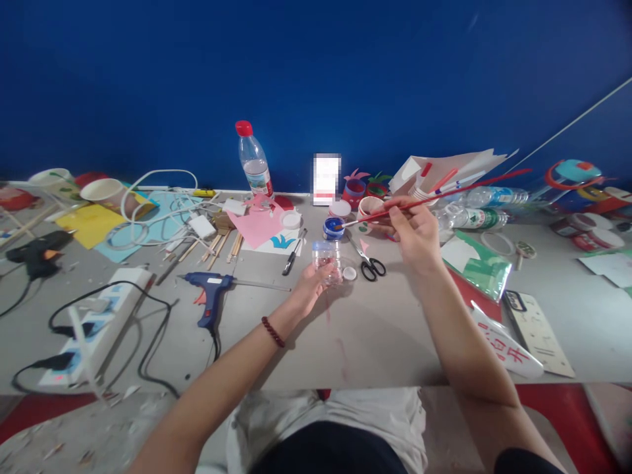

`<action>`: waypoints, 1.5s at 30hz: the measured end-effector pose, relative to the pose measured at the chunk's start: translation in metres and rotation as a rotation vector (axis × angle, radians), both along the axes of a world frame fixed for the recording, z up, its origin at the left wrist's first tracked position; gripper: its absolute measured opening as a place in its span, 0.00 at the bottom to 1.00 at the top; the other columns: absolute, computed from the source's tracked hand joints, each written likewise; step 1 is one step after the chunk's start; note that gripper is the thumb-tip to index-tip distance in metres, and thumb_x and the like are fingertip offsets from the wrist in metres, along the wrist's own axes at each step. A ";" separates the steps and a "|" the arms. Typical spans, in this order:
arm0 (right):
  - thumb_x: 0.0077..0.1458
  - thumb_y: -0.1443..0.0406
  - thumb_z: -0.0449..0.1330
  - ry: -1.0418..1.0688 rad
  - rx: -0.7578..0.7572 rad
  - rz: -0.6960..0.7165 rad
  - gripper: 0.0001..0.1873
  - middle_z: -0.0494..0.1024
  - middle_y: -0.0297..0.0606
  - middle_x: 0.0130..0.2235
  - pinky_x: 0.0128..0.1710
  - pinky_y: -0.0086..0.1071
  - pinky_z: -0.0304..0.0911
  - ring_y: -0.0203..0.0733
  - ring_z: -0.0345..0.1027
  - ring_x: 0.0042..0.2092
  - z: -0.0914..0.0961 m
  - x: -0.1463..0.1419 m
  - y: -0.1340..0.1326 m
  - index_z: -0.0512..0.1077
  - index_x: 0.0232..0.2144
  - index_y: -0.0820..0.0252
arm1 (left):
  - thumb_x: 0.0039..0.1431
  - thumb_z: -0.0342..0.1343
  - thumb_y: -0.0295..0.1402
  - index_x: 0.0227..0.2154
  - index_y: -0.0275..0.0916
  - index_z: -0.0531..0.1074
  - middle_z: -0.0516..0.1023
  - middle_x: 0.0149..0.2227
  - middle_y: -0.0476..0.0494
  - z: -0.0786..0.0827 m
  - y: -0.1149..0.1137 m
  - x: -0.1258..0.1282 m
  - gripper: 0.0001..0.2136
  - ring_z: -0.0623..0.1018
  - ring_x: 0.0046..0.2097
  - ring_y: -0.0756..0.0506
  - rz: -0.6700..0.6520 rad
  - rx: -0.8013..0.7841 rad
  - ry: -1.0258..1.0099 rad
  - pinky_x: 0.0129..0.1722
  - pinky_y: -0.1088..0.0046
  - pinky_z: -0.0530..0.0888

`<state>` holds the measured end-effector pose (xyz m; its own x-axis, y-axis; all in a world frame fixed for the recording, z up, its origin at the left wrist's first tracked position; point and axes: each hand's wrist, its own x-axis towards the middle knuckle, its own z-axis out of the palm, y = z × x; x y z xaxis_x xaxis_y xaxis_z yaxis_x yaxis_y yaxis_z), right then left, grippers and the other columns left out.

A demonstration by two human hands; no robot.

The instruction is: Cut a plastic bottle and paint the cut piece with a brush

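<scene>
My left hand [307, 288] is wrapped round a small clear plastic jar [327, 261] that stands on the grey table [375, 336]. My right hand [413, 232] pinches a long red paintbrush [444, 192], its shaft slanting up to the right. The brush tip dips into an open pot of blue paint [333, 228] just behind the jar. A small white lid [349, 273] lies right of the jar, and black-handled scissors [366, 259] lie between the two hands.
A blue glue gun [211, 291] with its cable lies at the left, beside a power strip [93, 322] and a black glue gun [34, 253]. A water bottle [253, 159], pink paper [257, 224], paper cups [103, 191] and lying bottles [474, 214] crowd the back.
</scene>
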<state>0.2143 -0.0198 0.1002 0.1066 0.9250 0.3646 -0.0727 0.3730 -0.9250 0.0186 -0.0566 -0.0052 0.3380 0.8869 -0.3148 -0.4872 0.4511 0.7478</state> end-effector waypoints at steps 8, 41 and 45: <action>0.58 0.52 0.65 0.018 0.011 -0.131 0.13 0.83 0.38 0.39 0.43 0.46 0.80 0.47 0.81 0.42 -0.041 0.006 -0.040 0.71 0.38 0.53 | 0.41 0.73 0.45 0.39 0.37 0.72 0.77 0.35 0.47 0.011 -0.003 0.003 0.26 0.78 0.37 0.47 0.027 0.028 0.068 0.46 0.66 0.72; 0.61 0.58 0.61 -0.081 0.109 -0.309 0.06 0.81 0.37 0.37 0.42 0.45 0.80 0.47 0.81 0.40 -0.057 -0.005 -0.060 0.74 0.36 0.52 | 0.41 0.73 0.43 0.39 0.38 0.71 0.76 0.34 0.47 0.006 -0.007 0.011 0.25 0.77 0.36 0.47 0.095 0.054 0.213 0.44 0.65 0.73; 0.62 0.59 0.61 -0.060 0.136 -0.347 0.05 0.82 0.37 0.37 0.41 0.46 0.80 0.46 0.81 0.40 -0.059 -0.003 -0.060 0.74 0.37 0.52 | 0.41 0.73 0.43 0.39 0.38 0.71 0.75 0.33 0.49 0.008 -0.009 0.012 0.25 0.76 0.35 0.48 0.113 0.072 0.229 0.42 0.67 0.72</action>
<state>0.2114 -0.0802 0.0415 0.3799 0.7803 0.4968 0.1327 0.4855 -0.8641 0.0306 -0.0660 0.0027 0.1625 0.9379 -0.3064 -0.3464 0.3450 0.8724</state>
